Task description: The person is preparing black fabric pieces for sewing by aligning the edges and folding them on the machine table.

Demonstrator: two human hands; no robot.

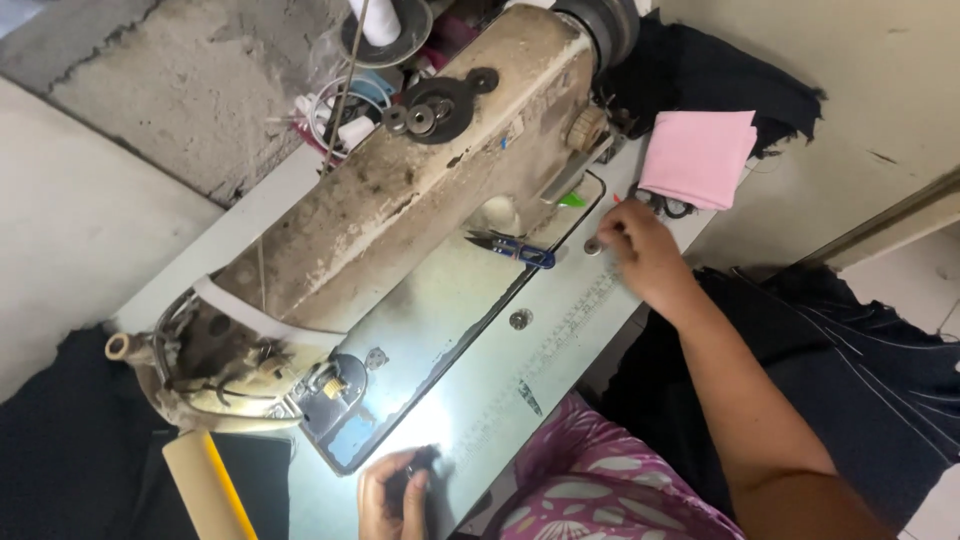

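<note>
Left hand (393,492) grips small dark piece on tabletop (560,330) w/ fingers curled; right hand (640,250) reaches near scissors (668,205), grip unclear.

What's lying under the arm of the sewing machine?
Blue-handled thread snips lie on the machine bed beneath the sewing machine. Anything farther back is covered by the arm.

Sewing machine (420,190) cream, stained brown. Table (560,330) pale grey. Thread snips (515,248) blue-handled. Folded cloth (697,157) plain pink. Fabric (720,75) behind it black (same black at both lower corners). Garment (600,490) pink-purple, white leaf pattern. Ruler (205,485) yellow-edged.
</note>
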